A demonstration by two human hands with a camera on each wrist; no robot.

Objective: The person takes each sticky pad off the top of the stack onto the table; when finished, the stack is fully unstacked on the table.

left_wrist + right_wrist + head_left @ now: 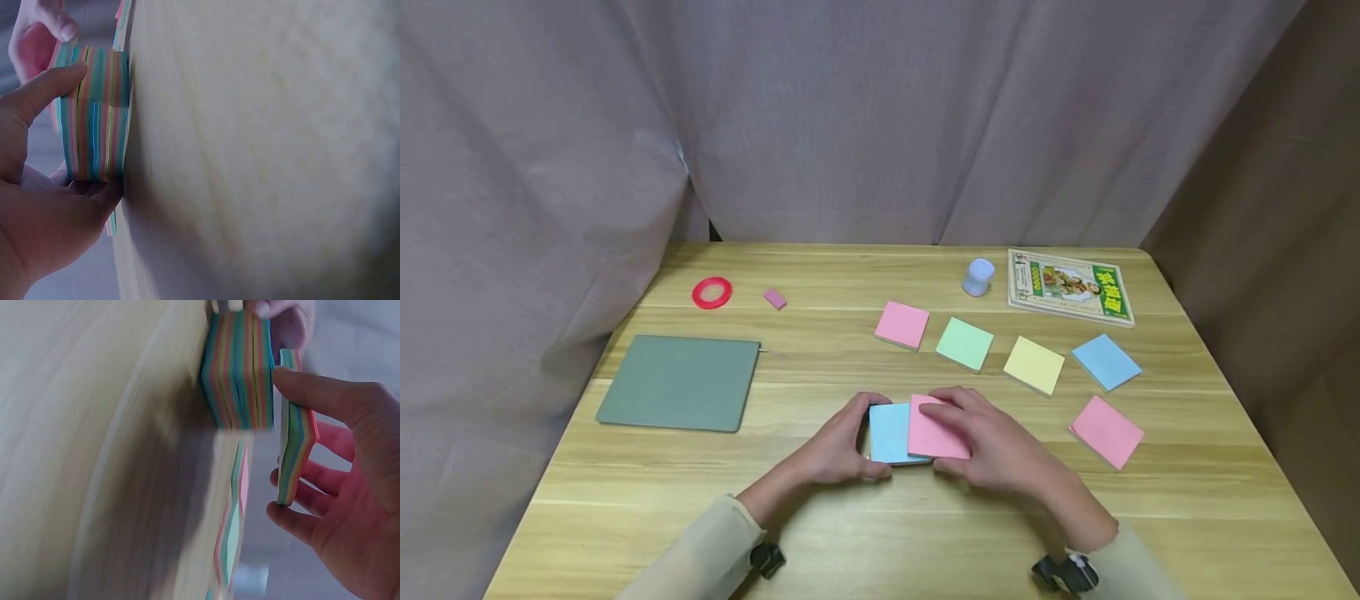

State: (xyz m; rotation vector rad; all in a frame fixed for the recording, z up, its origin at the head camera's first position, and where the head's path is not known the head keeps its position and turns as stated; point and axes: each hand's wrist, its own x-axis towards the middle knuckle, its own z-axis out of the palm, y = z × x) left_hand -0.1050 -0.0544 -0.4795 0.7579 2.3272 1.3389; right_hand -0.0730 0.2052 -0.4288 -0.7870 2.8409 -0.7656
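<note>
Holds a blue-topped stack of pads [889, 433] on the counter [925, 537] by opposite sides in the left grip [841, 443], likely for steadiness. Pinches a pink-topped pad [931, 432] by its edges in the right grip [991, 437], partly over the stack, likely keeping the underside free.

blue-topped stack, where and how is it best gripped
Probably low, across the near and far sides, from the left: seams show the blue-topped stack is several pads that could separate, and the pink pad in the right hand covers its right part.
</note>
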